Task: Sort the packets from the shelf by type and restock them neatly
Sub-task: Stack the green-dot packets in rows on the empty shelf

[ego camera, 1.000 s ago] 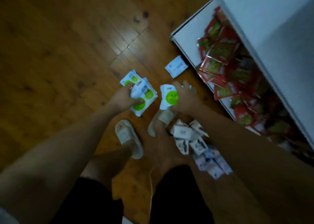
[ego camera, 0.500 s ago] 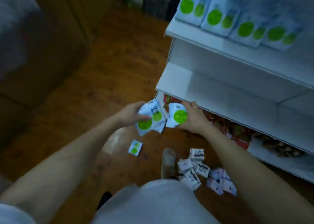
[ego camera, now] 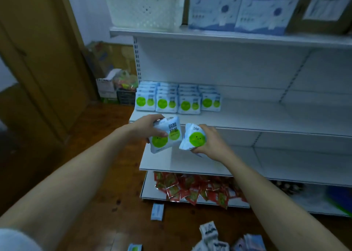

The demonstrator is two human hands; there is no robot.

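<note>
The left hand [ego camera: 150,126] grips a white packet [ego camera: 166,134] printed with two green circles and black characters, thumb across its front and fingers curled behind, holding it tilted in the air just in front of the white shelf unit [ego camera: 266,117]. The right hand [ego camera: 210,141] clutches a second packet [ego camera: 193,137] of the same kind — white, puffy, with one green disc showing a small smiling face — its fingers wrapped round the right edge. The two packets hang side by side, close but not quite touching, level with the edge of the middle shelf. On that shelf, further back, four rows of matching packets [ego camera: 178,100] stand upright, green circles facing out, one row just beside the next. The shelf below them is bare white where it shows. On the bottom shelf lies a loose heap of red sachets [ego camera: 192,189] with green panels, jumbled and overlapping. On the wooden floor [ego camera: 106,184] a small pale blue packet [ego camera: 157,211] lies near the base of the unit; lower down, a pile of small white and lilac packets [ego camera: 224,241] sits at the frame's edge, blurred. The top shelf carries a white perforated basket [ego camera: 144,9] and blue-and-white boxes [ego camera: 238,13] — their print is too soft to read.
</note>
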